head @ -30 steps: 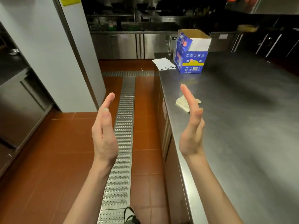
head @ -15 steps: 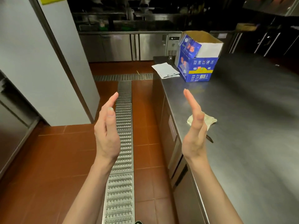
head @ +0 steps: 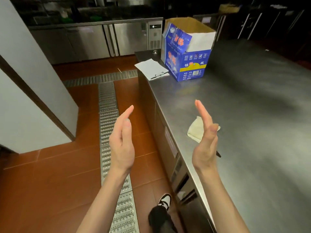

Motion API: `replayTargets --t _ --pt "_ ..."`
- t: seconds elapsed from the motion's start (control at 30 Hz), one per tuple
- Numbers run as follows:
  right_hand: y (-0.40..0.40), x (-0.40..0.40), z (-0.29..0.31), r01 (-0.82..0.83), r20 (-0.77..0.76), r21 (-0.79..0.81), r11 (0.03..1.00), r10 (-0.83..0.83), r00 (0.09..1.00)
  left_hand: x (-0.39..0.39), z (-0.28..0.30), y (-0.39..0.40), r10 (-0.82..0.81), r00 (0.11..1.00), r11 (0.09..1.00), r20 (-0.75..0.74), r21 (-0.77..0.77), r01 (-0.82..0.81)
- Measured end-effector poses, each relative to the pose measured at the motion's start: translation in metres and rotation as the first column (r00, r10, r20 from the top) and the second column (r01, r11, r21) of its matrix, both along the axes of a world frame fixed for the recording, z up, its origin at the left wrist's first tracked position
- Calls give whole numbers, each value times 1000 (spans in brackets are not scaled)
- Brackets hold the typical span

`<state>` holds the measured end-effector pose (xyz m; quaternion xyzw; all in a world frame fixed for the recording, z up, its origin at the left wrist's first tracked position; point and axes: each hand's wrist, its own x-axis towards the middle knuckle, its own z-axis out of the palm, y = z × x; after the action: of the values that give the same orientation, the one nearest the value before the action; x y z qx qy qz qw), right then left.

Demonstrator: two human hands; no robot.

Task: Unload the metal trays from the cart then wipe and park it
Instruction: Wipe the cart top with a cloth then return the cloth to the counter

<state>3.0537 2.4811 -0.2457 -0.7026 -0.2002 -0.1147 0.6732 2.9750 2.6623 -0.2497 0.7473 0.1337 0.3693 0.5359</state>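
Steel counter point(head: 244, 115) carries an open blue carton point(head: 186, 52), clipboard point(head: 152, 69), folded cloth point(head: 196, 130). Left hand point(head: 122, 142) and right hand point(head: 204, 145) are raised, fingers straight, together, holding nothing. Cart and trays not in view. Risk: wiping delayed if cloth is overlooked.

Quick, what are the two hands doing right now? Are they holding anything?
Left hand: open, fingers straight, holding nothing, up over the floor.
Right hand: open, fingers straight, holding nothing, up in front of the cloth on the counter.
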Motion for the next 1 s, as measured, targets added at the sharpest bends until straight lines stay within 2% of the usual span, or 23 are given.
replayTargets --t 0.33,0.57,0.77,1.0 --pt "2 123 -35 150 -29 -2 989 -150 988 161 -24 15 -153 985 988 -83 17 154" --pt "-23 188 -70 258 -170 -37 966 -260 951 250 -55 -7 -304 934 953 -186 -54 299" --pt "-44 213 -102 344 -333 -160 925 -379 864 298 -90 -28 -427 849 903 -312 -192 383" --pt "-60 245 -160 465 -526 -337 819 -573 628 350 -156 -48 -565 660 825 -496 -308 474"
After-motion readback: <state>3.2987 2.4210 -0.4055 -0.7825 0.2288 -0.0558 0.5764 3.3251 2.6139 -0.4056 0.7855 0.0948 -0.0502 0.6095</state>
